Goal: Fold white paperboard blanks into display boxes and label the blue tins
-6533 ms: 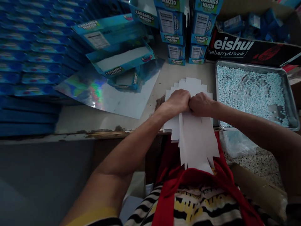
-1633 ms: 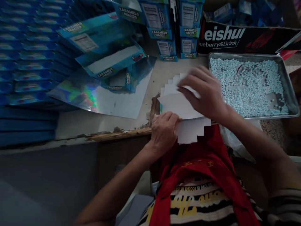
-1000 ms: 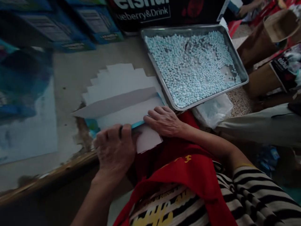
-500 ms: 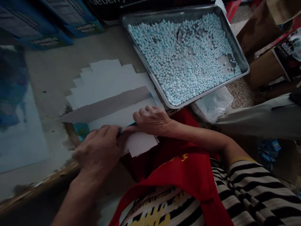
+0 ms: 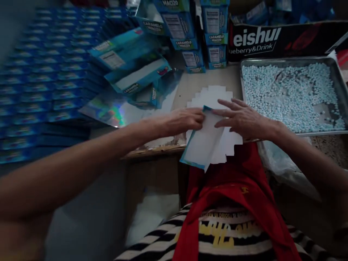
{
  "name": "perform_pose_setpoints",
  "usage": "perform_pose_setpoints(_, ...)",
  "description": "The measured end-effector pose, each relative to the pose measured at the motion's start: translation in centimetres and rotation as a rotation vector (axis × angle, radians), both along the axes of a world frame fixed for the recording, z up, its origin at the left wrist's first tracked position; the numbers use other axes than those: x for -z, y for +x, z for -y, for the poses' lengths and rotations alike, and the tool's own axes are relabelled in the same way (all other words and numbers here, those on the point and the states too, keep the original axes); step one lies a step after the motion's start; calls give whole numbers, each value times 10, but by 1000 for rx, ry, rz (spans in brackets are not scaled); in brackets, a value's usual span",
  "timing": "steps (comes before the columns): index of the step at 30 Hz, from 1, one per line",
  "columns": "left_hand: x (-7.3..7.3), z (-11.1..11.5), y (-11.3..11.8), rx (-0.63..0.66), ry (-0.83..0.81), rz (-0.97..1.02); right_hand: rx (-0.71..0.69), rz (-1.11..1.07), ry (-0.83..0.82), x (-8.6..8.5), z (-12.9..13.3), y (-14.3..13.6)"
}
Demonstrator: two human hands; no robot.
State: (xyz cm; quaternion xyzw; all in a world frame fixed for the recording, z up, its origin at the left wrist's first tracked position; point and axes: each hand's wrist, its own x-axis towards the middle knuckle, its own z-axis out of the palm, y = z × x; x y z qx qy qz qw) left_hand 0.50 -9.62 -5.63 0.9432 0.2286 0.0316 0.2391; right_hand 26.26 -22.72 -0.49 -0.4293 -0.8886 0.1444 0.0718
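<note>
A partly folded carton (image 5: 203, 143), white inside with blue edges, lies slanted over a fanned pile of white card sheets (image 5: 230, 145) at the table's front edge. Pinched on the carton's upper left edge is my left hand (image 5: 187, 119), its fingers curled together. From the right, my right hand (image 5: 241, 117) reaches over the carton's top end with its fingers spread, the fingertips resting at its upper edge and on the sheets behind.
A metal tray (image 5: 296, 133) of pale blue candies sits at the right, before a black printed box (image 5: 288, 40). Stacked blue boxes (image 5: 190, 43) stand behind, with loose blue cartons (image 5: 141, 76) and many blue boxes (image 5: 40, 72) at the left.
The view has swung left and back. The carton has turned to lie slantwise. My right hand has opened its fingers, and my left hand has moved to the carton's upper left edge.
</note>
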Motion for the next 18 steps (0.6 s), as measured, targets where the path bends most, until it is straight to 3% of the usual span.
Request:
perform_pose_setpoints(2, -18, -8, 13, 125, -110, -76, -32, 28, 10, 26, -6, -4)
perform_pose_setpoints(3, -27, -4, 15, 118, -103, -76, -11, 26, 12, 37, -4, -6)
perform_pose_setpoints(5, -41, 20, 7, -54, 19, 26, 80, -14, 10, 53, 7, -10)
perform_pose_setpoints(7, -43, 61, -10, -259, 164, 158, 175, -76, 17, 59, 22, -14)
perform_pose_setpoints(10, -19, 127, -31, -386, 182, 115, 258, -148, 59, 59, 36, -22)
perform_pose_setpoints(12, 6, 150, -30, -525, 196, 49, 284, -170, 47, 58, 35, -29)
perform_pose_setpoints(15, 33, 147, -16, -664, 172, 10, 318, -106, 25, 62, 26, -40)
perform_pose_setpoints(18, 42, 128, -5, -648, 178, 26, 350, 41, 162, 74, 28, -46)
